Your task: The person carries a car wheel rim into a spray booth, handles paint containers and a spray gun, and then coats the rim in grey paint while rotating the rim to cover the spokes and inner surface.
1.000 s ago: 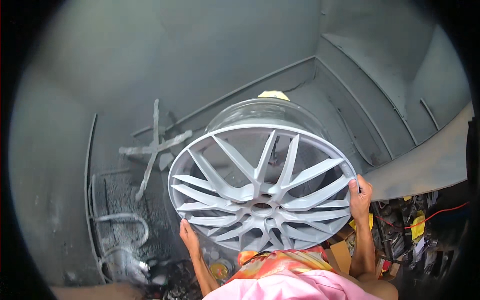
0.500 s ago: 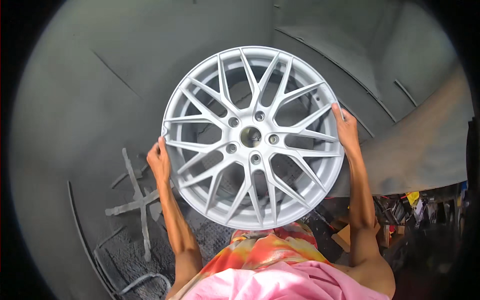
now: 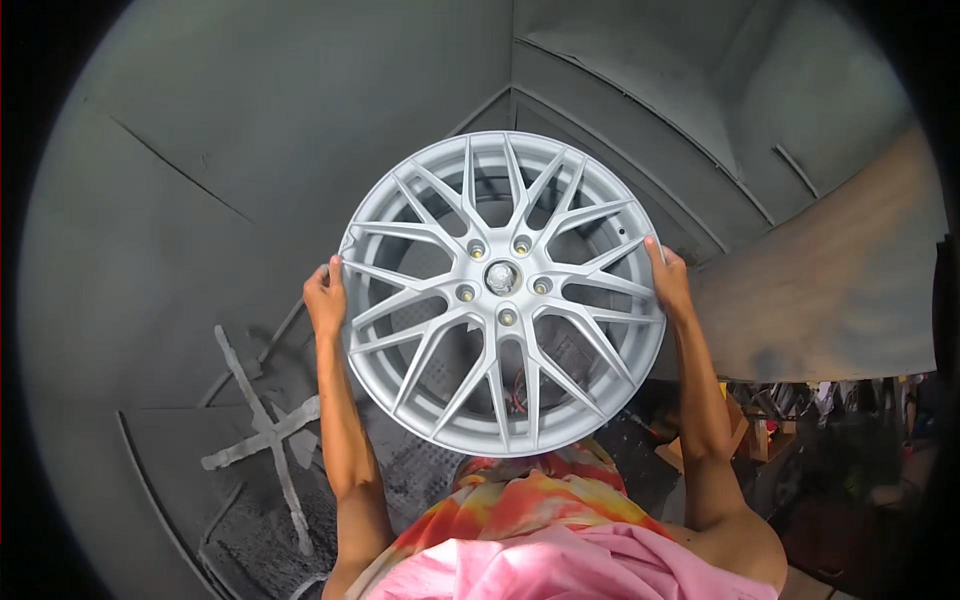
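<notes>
Silver alloy wheel [image 3: 503, 295] held upright — left hand [image 3: 325, 298], right hand [image 3: 669, 283].

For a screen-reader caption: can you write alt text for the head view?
A person holds a silver multi-spoke alloy wheel up in front of them, left hand and right hand gripping opposite sides of its rim. Behind it are the grey, paint-coated walls of a spray booth, with a cross-shaped stand at lower left.

One head-worn fisheye looks down and forward — close on the silver wheel [image 3: 503, 293] held up against grey booth walls [image 3: 250, 130].
</notes>
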